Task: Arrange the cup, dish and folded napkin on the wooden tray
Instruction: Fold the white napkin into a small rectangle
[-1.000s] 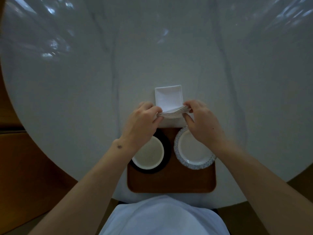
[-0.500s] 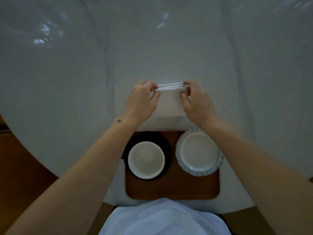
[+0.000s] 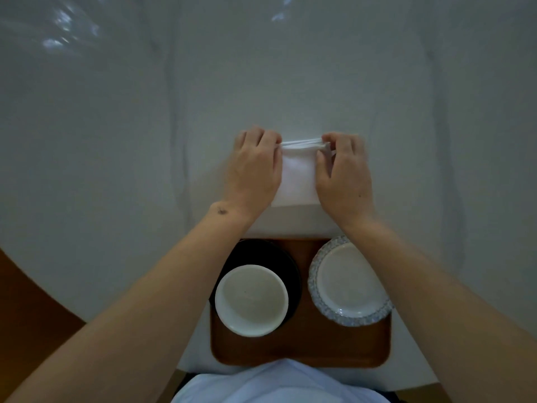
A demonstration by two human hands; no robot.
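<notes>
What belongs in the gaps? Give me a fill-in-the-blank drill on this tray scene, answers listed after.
1. Both hands, left hand and right hand, pinch the folded ____.
2. The white cup stands on a ____ saucer.
3. The dish lies on the tray, to the ____ of the cup.
4. The napkin lies on the ____, beyond the tray.

Missing words: napkin; black; right; table

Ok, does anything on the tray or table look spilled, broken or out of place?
Nothing stands out. The cup and dish sit upright and empty on the wooden tray; both hands pinch the folded napkin on the table beyond it.
</notes>
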